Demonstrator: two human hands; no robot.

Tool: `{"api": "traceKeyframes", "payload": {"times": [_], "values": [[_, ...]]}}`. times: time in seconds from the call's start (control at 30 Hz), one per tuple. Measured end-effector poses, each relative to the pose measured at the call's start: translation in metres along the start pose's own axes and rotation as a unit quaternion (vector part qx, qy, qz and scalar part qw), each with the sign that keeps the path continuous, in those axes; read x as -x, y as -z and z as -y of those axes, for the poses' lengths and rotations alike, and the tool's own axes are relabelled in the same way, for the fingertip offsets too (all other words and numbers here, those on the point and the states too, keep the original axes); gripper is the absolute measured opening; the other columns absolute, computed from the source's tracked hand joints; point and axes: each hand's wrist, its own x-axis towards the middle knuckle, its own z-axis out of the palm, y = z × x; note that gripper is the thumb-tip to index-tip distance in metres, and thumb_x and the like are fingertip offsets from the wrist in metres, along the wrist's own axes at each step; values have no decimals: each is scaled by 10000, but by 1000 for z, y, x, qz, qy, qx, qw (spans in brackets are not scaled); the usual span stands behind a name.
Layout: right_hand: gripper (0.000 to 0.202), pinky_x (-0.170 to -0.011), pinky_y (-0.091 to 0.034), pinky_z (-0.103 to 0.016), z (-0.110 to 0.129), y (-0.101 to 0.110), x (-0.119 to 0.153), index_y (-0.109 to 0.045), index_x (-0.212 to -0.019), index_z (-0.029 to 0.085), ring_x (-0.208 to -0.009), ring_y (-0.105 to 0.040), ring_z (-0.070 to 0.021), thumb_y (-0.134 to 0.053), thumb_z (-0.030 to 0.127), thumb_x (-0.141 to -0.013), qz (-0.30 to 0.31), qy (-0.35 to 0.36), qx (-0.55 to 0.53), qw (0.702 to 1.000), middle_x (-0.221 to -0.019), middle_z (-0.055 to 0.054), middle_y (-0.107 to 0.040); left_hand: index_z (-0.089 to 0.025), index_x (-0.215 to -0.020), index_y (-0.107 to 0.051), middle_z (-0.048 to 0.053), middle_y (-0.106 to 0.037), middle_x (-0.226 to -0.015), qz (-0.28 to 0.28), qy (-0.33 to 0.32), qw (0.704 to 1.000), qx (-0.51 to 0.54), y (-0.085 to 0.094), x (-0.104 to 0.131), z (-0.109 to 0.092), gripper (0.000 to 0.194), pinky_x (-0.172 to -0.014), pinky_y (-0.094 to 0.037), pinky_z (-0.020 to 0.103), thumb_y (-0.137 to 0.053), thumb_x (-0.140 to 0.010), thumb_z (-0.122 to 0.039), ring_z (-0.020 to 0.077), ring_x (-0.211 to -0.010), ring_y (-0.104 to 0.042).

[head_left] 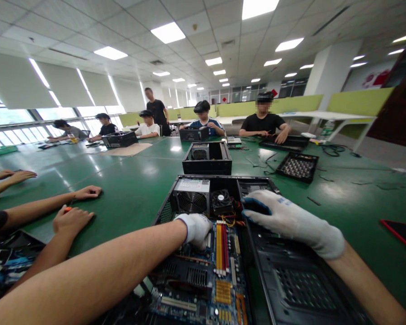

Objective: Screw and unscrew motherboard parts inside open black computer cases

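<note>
An open black computer case holds a blue motherboard (223,291), a power supply (191,196) and a black fan (221,201). My left hand (198,230), in a white glove, reaches down onto the board, left of the yellow and red memory slots (222,248). Its fingertips are hidden, so I cannot tell what they touch. My right hand (274,212), gloved in white with blue on the fingers, rests at the upper edge of the black side part (301,280). Its thumb and fingers are apart, with nothing between them.
Another open case (207,158) stands beyond mine on the green table (131,185). A black perforated tray (297,166) and cables lie at the right, with a red-edged black item (402,234) nearer. Another person's hands (72,219) are at the left; several people sit across.
</note>
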Motion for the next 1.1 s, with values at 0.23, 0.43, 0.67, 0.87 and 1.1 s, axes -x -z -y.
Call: {"api": "traceKeyframes", "payload": {"times": [0.23, 0.43, 0.67, 0.87, 1.1], "values": [[529, -1093, -464, -509, 5, 3, 0, -692, -1219, 218, -1233, -614, -328, -531, 639, -944, 0, -10, 4, 1000, -1286, -121, -689, -189, -1182, -674, 143, -733, -1213, -12, -9, 1000, 4, -5, -3, 3, 552, -918, -604, 393, -785, -704, -443, 331, -1081, -723], [495, -1061, -482, -494, 2, 1, -1, -700, -1187, 224, -1190, -634, -317, -544, 624, -941, -3, 0, 1, 1000, -1250, -116, -700, -187, -1184, -683, 147, -733, -1219, -16, -4, 1000, 6, -5, -3, 3, 546, -936, -597, 394, -787, -717, -449, 330, -1090, -721], [535, -1092, -453, -474, -2, -1, -1, -670, -1244, 214, -1219, -610, -309, -538, 639, -948, 7, -4, 7, 1000, -1289, -110, -682, -170, -1153, -699, 153, -746, -1175, -17, -3, 1000, 6, -3, -1, 0, 532, -892, -613, 397, -791, -701, -436, 344, -1047, -733], [537, -1072, -464, -479, 4, 2, -2, -692, -1221, 221, -1191, -622, -317, -539, 652, -940, 10, -23, -1, 1000, -1261, -99, -699, -190, -1153, -694, 138, -748, -1178, -24, -9, 1000, 8, -2, 0, 0, 493, -896, -607, 380, -777, -728, -426, 324, -1051, -732], [517, -1046, -477, -458, 3, 1, -2, -700, -1215, 225, -1168, -635, -307, -553, 634, -935, 7, -18, 0, 1000, -1243, -89, -709, -187, -1153, -691, 142, -742, -1184, -23, -1, 1000, 9, -3, 1, 1, 517, -884, -608, 368, -789, -720, -453, 327, -1065, -726]]}}
